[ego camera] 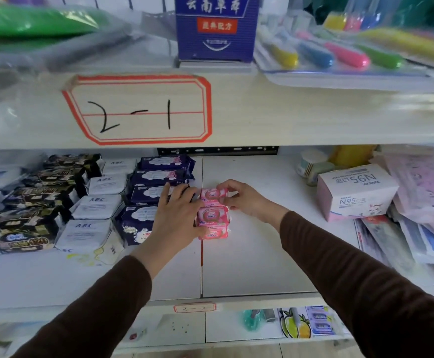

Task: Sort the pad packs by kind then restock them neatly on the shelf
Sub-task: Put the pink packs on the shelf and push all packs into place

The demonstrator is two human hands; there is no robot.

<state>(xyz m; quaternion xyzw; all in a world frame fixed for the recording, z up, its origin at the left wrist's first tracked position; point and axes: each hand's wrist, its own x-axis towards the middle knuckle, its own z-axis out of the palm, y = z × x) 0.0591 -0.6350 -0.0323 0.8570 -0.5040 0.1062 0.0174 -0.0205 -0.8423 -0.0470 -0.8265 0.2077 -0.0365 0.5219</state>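
Three pink pad packs stand in a short row front to back on the white shelf. My left hand lies flat against the row's left side, thumb at the front pack. My right hand pinches the rearmost pink pack with its fingertips. Left of them run sorted rows: dark purple packs, white ABC packs and black packs. My left hand hides part of the purple row.
A pink N95 mask box and a pile of flat mask packets fill the shelf's right end. The upper shelf edge carries a label reading 2-1. A blue box stands above.
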